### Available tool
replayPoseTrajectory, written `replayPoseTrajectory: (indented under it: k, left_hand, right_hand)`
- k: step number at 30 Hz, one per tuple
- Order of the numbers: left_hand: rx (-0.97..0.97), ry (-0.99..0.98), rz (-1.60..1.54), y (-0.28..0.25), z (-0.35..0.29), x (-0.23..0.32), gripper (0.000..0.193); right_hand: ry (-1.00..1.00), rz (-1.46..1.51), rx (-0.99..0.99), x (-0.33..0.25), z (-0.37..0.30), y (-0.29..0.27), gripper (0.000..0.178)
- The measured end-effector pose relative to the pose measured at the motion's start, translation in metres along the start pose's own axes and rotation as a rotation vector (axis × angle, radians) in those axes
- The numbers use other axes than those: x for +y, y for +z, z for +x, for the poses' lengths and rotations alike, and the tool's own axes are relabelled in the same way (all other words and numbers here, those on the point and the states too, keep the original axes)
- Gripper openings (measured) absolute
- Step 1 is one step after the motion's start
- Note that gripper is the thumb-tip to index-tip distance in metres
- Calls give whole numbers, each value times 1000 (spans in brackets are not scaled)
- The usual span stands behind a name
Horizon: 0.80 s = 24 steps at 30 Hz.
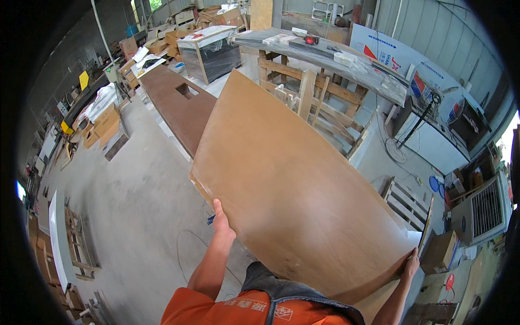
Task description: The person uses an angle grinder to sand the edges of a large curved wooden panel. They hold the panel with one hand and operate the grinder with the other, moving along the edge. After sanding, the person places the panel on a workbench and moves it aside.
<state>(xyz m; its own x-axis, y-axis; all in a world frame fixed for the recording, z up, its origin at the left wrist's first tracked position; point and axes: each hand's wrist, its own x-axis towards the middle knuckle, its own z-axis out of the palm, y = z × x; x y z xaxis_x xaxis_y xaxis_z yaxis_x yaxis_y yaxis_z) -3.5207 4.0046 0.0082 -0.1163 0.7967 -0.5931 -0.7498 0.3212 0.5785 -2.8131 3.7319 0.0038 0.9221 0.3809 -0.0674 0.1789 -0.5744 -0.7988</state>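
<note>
A large tan wooden panel [292,184] slants across the middle of the view, tilted in front of my body. My left hand [221,223] grips its left edge, thumb on the upper face and the other fingers hidden beneath. At the lower right corner, my right hand [411,264] holds the panel's edge, its fingers partly out of sight. Beyond the panel's far left side lies a long brown board [173,103] with a rectangular cutout, partly covered by the panel.
A workbench [336,62] on a wooden frame stands at the back, a red tool [311,40] on it. To the right are a pedestal fan [430,97], an air cooler [483,208] and a cardboard box [440,252]. A thin cable [179,254] lies on the concrete floor at left.
</note>
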Motion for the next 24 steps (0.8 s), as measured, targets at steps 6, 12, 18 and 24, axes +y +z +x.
replayPoseTrajectory:
  k: [6,12,18,24]
  left_hand:
    - [59,-23,-13,4,18,14,78]
    - [25,-54,7,-10,43,19,78]
    - [101,-52,-11,-32,71,24,75]
    - [167,-38,-19,-8,57,39,73]
  right_hand:
    - [-42,-128,-41,-26,-7,23,72]
    - [-60,-236,-26,-53,-12,47,69]
    - [-44,-257,-61,-72,-11,72,72]
    - [-39,-378,-51,-81,-7,91,76]
